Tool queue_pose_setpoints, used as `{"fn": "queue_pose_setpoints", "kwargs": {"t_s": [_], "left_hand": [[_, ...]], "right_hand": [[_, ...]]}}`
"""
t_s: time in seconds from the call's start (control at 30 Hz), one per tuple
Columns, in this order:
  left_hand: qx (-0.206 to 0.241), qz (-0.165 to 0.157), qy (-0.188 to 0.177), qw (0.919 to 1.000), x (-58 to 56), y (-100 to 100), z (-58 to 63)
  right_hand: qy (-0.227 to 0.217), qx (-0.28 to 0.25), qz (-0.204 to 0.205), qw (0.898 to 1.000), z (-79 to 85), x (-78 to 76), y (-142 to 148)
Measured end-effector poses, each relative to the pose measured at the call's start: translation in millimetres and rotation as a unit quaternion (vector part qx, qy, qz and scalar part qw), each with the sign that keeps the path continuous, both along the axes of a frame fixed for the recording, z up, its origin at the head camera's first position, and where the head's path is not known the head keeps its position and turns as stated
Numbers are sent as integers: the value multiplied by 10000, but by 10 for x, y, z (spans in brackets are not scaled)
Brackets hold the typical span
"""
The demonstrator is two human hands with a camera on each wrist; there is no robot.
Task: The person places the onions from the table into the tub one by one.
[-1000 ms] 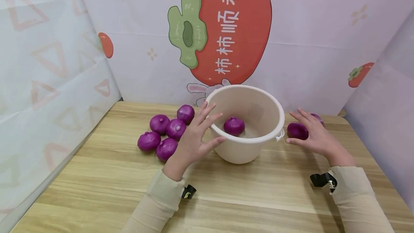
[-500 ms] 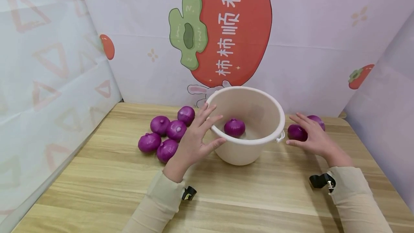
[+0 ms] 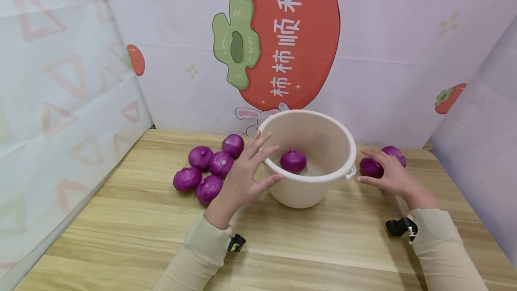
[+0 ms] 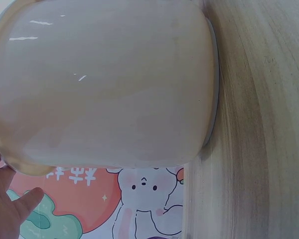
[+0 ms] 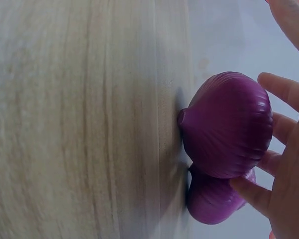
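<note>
A cream bucket stands in the middle of the table, with one purple onion inside it. My left hand is at the bucket's left rim, fingers spread and thumb apart. In the left wrist view the bucket's wall fills most of the picture, with part of the hand at the lower left. Right of the bucket, my right hand reaches over a purple onion, its fingertips right at the skin. Another onion lies just behind.
Several purple onions lie in a cluster left of the bucket, beside my left hand. A white handle fitting sticks out at the bucket's right rim. Behind the wooden table hangs a printed cloth.
My right hand has lowered toward the onion to the right of the bucket, its fingers coming down over it. My left hand keeps its place at the bucket's rim. The view has tilted slightly.
</note>
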State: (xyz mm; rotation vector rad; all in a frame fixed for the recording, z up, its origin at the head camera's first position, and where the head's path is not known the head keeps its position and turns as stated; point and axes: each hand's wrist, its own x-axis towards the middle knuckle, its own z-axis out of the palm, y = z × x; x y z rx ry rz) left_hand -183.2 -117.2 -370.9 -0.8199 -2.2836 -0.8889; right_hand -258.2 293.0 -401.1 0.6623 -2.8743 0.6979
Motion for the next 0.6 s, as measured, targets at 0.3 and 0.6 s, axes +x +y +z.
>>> {"fn": "queue_pose_setpoints", "kwargs": {"t_s": [0.3,0.6], "left_hand": [[20,-9,-14,10000,-7,-5,-9],[3,-6,11,10000,-20,-5,-20]], "right_hand": [[193,-4,110,9998,-47,0,7],[516,26,286,9983,-120,-50,11]]}}
